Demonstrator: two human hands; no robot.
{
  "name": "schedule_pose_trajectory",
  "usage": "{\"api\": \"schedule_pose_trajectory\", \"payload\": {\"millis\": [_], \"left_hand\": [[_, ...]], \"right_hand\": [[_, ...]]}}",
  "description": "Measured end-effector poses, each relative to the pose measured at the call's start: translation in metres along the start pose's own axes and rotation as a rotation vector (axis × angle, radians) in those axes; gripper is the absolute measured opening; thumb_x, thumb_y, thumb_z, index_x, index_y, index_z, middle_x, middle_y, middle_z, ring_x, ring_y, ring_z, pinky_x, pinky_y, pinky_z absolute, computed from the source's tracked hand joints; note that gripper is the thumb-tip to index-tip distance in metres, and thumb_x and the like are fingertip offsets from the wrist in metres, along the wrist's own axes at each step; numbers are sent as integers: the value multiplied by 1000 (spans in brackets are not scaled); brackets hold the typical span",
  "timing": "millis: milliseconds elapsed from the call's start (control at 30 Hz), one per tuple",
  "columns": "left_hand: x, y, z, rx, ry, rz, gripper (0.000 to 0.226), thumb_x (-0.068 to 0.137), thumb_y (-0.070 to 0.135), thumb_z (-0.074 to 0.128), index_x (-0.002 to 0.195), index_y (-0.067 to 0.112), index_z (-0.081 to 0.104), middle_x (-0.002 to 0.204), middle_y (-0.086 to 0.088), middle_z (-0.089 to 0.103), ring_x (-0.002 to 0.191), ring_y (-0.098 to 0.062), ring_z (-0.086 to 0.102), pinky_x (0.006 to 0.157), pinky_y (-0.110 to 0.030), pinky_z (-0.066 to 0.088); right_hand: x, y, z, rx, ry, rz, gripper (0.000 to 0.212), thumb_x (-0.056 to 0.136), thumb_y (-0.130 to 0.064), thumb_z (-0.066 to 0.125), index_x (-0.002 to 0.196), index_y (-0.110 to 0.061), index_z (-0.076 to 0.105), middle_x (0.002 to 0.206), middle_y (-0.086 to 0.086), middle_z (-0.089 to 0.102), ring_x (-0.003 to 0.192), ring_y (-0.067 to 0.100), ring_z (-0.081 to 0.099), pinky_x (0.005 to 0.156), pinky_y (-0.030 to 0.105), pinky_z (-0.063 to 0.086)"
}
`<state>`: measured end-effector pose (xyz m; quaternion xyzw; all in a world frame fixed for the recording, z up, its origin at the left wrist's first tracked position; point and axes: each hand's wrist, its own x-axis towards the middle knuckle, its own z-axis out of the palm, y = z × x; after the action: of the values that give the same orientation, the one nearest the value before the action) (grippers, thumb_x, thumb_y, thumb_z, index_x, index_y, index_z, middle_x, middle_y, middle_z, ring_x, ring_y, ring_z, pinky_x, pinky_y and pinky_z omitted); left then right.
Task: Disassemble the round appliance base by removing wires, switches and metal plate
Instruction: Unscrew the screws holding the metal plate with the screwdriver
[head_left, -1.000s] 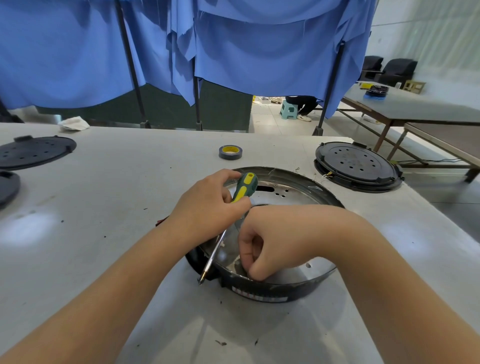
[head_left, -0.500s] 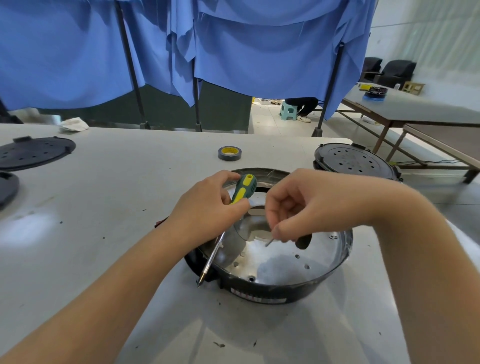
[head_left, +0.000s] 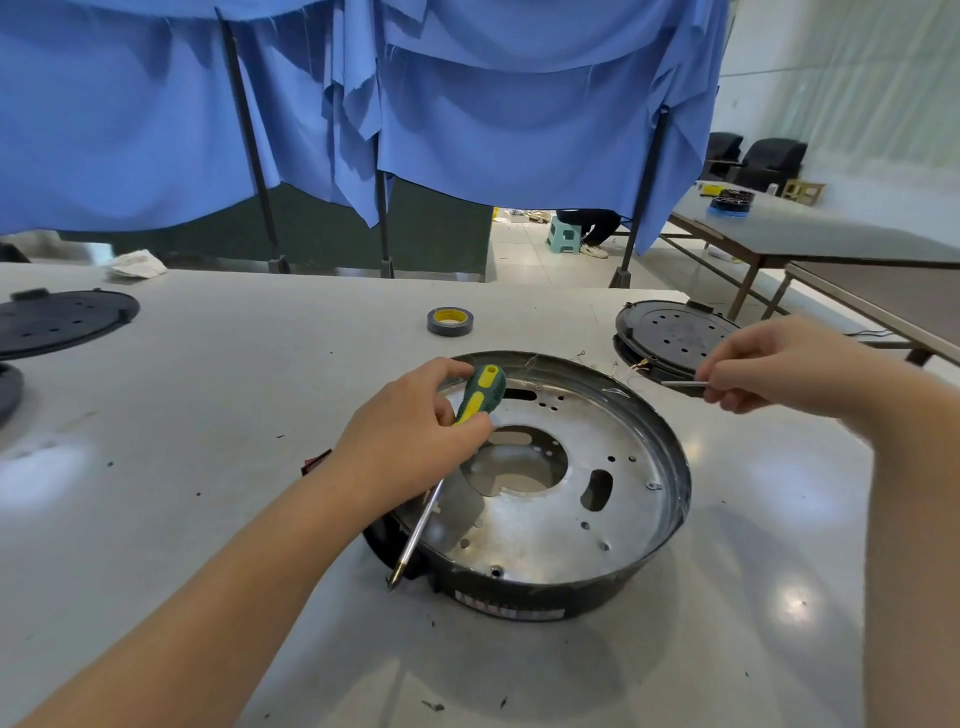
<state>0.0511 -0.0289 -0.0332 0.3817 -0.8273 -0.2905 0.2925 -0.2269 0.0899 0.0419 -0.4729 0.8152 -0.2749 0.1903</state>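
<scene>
The round black appliance base (head_left: 524, 587) lies on the white table, with its silver metal plate (head_left: 545, 514) facing up. The plate has a large central hole and several small holes. My left hand (head_left: 410, 441) grips a green and yellow screwdriver (head_left: 478, 397) over the left side of the plate, its shaft pointing down toward the near left rim. My right hand (head_left: 779, 366) is raised right of the base and pinches a small thin metal piece (head_left: 683, 384), perhaps a screw. Thin loose wires (head_left: 631, 366) lie beside the far right rim.
A grey and yellow tape roll (head_left: 450, 320) sits behind the base. A black perforated disc (head_left: 670, 335) lies at the far right, two more black discs (head_left: 62, 319) at the left. A crumpled white rag (head_left: 136, 264) is at the back left. Blue curtains hang behind the table.
My right hand lifted out of the base with the small metal piece and moved up and to the right. My left hand kept the screwdriver in place.
</scene>
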Motion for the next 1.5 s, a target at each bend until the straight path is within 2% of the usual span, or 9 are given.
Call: {"api": "schedule_pose_trajectory", "payload": {"millis": [467, 600, 733, 900, 1067, 1167, 1267, 1400, 1500], "left_hand": [[-1, 2, 0, 2, -1, -21, 46, 84, 34, 62, 128, 31, 51, 48, 10, 54, 64, -19, 64, 68, -38, 53], [-1, 2, 0, 4, 5, -17, 46, 84, 35, 62, 129, 31, 51, 48, 10, 55, 58, -13, 59, 62, -33, 49], [0, 1, 0, -2, 6, -15, 47, 84, 36, 62, 129, 32, 51, 48, 11, 56, 51, -5, 52, 59, -29, 45], [1, 0, -1, -43, 5, -24, 46, 84, 33, 63, 128, 32, 51, 53, 7, 62, 50, -3, 53, 62, -30, 49], [2, 3, -5, -200, 15, -47, 40, 87, 23, 64, 126, 26, 55, 50, 5, 62, 47, -2, 57, 59, -25, 48], [0, 11, -7, -296, 32, -44, 36, 88, 20, 65, 123, 24, 57, 50, 2, 61, 46, -3, 56, 50, -19, 49], [-4, 22, -9, -342, 58, 10, 34, 88, 21, 66, 120, 28, 57, 58, -13, 63, 49, -10, 55, 50, -20, 51], [-11, 35, -12, -357, 67, 77, 35, 85, 31, 65, 118, 32, 54, 64, -17, 65, 53, -16, 57, 56, -33, 53], [-14, 41, -11, -348, 67, 77, 46, 87, 35, 65, 130, 30, 47, 65, -10, 68, 54, -10, 61, 57, -26, 50]], "right_hand": [[47, 53, 41, -31, -50, 221, 14, 88, -5, 60, 80, -2, 71, 62, 5, 71, 54, 13, 62, 59, 26, 56], [47, 58, 46, -55, -83, 268, 13, 87, -4, 59, 84, 1, 70, 76, 16, 73, 59, 19, 63, 66, 30, 59], [44, 60, 46, -104, -116, 314, 8, 85, -6, 64, 83, -1, 70, 64, 9, 67, 55, 18, 60, 57, 24, 56], [41, 47, 38, -52, -16, 142, 9, 91, -11, 60, 85, -8, 66, 83, 8, 67, 71, 17, 60, 59, 24, 48], [25, -5, 34, 129, 105, -103, 11, 92, -21, 61, 85, -15, 67, 71, 0, 67, 59, 7, 62, 53, 19, 47], [12, -43, 53, 200, -37, -158, 22, 92, -35, 60, 101, -14, 62, 70, -1, 70, 54, 3, 65, 50, 16, 50], [-2, -70, 79, 373, -264, -101, 45, 89, -49, 58, 122, -22, 44, 78, 7, 74, 64, 18, 73, 55, 25, 56], [-12, -86, 94, 561, -383, -122, 41, 91, -47, 57, 114, -13, 56, 73, 4, 74, 67, 21, 73, 63, 28, 59], [-12, -89, 95, 674, -347, -159, 24, 95, -34, 57, 101, -11, 61, 66, 1, 70, 61, 16, 70, 65, 29, 58]]}}
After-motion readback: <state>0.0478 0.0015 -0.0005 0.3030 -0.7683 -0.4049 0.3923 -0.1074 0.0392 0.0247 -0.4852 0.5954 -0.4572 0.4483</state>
